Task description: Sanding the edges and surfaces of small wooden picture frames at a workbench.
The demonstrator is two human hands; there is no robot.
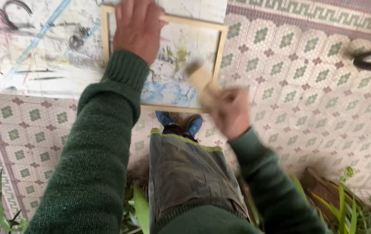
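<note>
The person stands over a patterned tile floor (pixel 307 99) and works on one wooden frame (pixel 222 47) with a painted panel inside it. The frame lies flat on a white, paint-marked sheet (pixel 42 47), just in front of the person's two blue shoes (pixel 193 126).

The left hand (pixel 137 27) is spread open, with the palm and fingers pressed flat on the upper left part of the frame; it grips nothing. The right hand (pixel 231 112) is closed tight around the handle of one wooden brush (pixel 200 78), which is blurred by motion, with its head over the right half of the panel.

The step in hand seems to be brushing the panel while the other hand keeps the frame steady. The next move probably calls for firm pressure from the left hand, so that the frame does not slide, and for even strokes that stay inside the wooden border.

Counted: one frame, one brush, two shoes, two green sleeves. Green plant leaves (pixel 359 208) show at the lower edge, and a dark curved object, too blurred to name, sits at the right edge.
</note>
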